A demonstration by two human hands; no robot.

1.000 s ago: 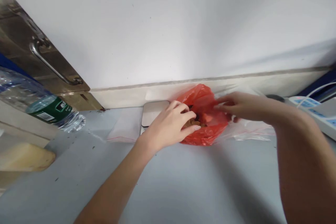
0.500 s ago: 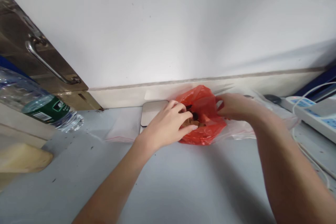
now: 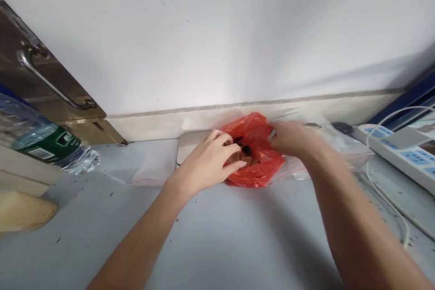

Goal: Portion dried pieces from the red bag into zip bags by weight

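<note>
The red bag [image 3: 255, 154] sits at centre frame on the grey counter [image 3: 217, 235], against the wall's base, its mouth held open between both hands. The left hand [image 3: 207, 163] pinches the near-left rim, fingers curled over brown bits inside; the right hand [image 3: 294, 138] grips the right edge. Since a second ago, the right hand has closed tighter and everything has drifted left. A water bottle [image 3: 41, 145] lies at far left.
</note>
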